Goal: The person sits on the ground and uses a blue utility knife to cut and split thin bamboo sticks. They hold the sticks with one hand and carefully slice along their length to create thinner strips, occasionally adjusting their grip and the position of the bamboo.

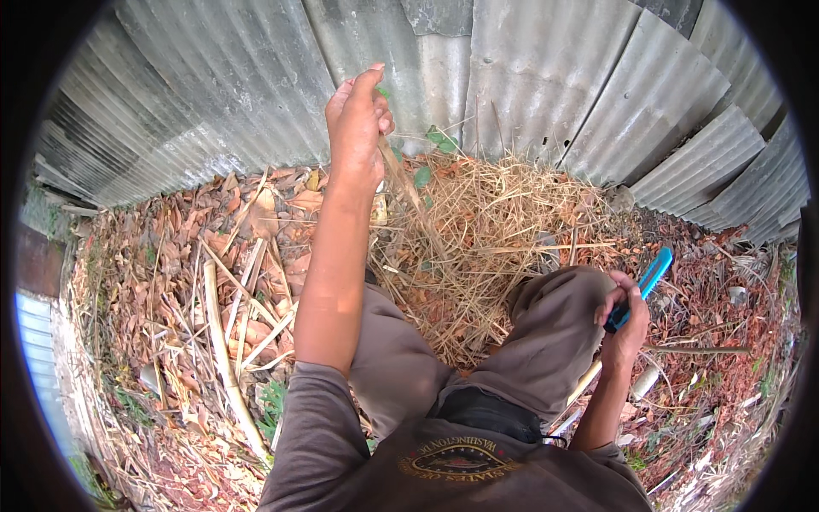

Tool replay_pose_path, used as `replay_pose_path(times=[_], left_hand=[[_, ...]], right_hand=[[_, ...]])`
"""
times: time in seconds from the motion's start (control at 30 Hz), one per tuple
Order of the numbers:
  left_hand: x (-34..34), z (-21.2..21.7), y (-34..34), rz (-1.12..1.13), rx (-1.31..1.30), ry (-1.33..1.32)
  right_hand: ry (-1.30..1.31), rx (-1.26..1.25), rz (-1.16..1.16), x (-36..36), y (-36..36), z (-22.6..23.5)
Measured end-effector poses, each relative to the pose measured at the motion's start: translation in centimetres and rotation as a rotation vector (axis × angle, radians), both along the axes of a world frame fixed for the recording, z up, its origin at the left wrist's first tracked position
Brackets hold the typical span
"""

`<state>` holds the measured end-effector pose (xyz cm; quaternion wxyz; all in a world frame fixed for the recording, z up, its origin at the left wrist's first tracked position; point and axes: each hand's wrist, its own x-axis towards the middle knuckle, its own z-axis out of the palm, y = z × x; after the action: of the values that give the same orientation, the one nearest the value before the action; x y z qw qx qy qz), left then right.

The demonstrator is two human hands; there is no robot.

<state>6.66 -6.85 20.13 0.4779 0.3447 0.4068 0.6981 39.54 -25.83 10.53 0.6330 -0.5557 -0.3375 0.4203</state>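
Note:
My left hand (357, 119) is raised in front of the metal sheets with its fingers closed. It grips a bundle of dry grass (408, 186), which hangs down from the fist toward the ground. Small green leaves (441, 139) show just right of the bundle. By my right knee, my right hand (627, 320) is wrapped around a utility knife (655, 271) with a bright blue body. The knife points up and away to the right; whether its blade is out, I cannot tell. A heap of dry straw (486, 222) lies on the ground between and beyond my knees.
A wall of grey corrugated metal sheets (546, 77) curves across the far side. Brown dead leaves (196, 230) cover the ground at left, with a long pale stick (223, 350) among them. Reddish litter (708, 294) and a thin stick (695, 348) lie at right.

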Motion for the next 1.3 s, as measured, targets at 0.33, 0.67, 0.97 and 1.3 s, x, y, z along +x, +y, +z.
replay_pose_path(times=[0.33, 0.67, 0.97, 1.3], left_hand=[[-1.2, -0.5, -0.9, 0.016, 0.05, -0.016], [-0.9, -0.3, -1.9, 0.007, 0.024, 0.004], [-4.8, 1.7, -3.2, 0.182, 0.103, -0.043], [-8.5, 3.4, -8.9, 0.185, 0.389, -0.343]], right_hand=[[0.55, -0.082, 0.892, -19.0, 7.4, -0.1], [0.682, -0.111, 0.838, -18.3, 7.0, -2.6], [0.768, -0.069, 0.714, -15.9, 7.1, -3.7], [0.797, -0.055, 0.412, -15.3, 7.0, -3.4]])
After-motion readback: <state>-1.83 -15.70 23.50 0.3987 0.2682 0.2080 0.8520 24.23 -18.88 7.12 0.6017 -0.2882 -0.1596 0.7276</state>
